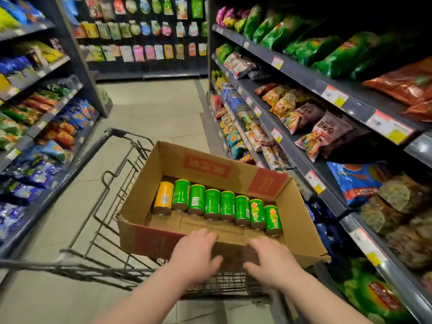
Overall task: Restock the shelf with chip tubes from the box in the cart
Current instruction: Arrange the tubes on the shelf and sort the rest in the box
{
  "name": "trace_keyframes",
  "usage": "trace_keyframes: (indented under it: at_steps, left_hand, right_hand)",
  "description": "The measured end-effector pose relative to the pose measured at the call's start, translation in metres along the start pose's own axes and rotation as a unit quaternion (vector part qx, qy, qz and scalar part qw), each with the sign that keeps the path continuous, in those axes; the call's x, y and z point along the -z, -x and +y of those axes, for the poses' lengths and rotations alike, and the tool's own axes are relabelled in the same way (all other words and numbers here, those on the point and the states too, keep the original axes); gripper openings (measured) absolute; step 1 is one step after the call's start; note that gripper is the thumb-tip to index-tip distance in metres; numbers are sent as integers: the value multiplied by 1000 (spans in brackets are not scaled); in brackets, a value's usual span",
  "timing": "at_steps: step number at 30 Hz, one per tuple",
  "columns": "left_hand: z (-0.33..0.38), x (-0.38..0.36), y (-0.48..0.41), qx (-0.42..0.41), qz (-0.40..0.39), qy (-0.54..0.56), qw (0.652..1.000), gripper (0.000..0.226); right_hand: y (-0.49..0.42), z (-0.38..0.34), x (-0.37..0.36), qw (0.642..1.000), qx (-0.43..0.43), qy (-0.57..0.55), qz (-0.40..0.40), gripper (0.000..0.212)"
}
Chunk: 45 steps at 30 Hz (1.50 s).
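Note:
An open cardboard box (301,220) rests across the top of a wire shopping cart (109,190). Inside it lies a row of chip tubes: several green tubes (226,205) and one yellow tube (163,197) at the left end. My left hand (196,256) and my right hand (271,260) both rest on the box's near wall, fingers spread over its top edge. Neither hand touches a tube. The shelf (311,157) on my right carries snack bags.
The aisle runs ahead over a pale tiled floor (152,113). Snack shelves (35,127) line the left side, and a rack of hanging packets (145,31) closes the far end. Price tags (388,129) stick out from the right shelf edges.

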<state>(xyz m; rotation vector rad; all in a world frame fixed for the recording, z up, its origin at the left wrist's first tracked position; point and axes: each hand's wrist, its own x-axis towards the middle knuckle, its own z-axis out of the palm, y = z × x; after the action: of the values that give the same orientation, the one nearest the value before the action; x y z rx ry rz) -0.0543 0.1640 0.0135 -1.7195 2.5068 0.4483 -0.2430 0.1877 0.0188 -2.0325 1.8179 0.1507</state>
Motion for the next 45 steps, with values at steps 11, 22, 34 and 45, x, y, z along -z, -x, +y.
trace_keyframes:
  at_steps: [11,22,34,45]
  left_hand:
    - [-112,35,-88,-24,-48,6,999,62]
    - [-143,12,-154,55,-145,16,988,70]
    - [-188,-18,-210,251,-133,82,955,79]
    - [-200,-24,-264,299,-137,-31,944,95]
  right_hand:
    - [-98,-48,12,997,-64,-44,-28,54]
    - [-138,-36,7,991,-93,-48,-88,55]
    - [-211,-17,-3,983,-15,-38,-177,51]
    - [-245,-8,-26,966,44,-20,-252,53]
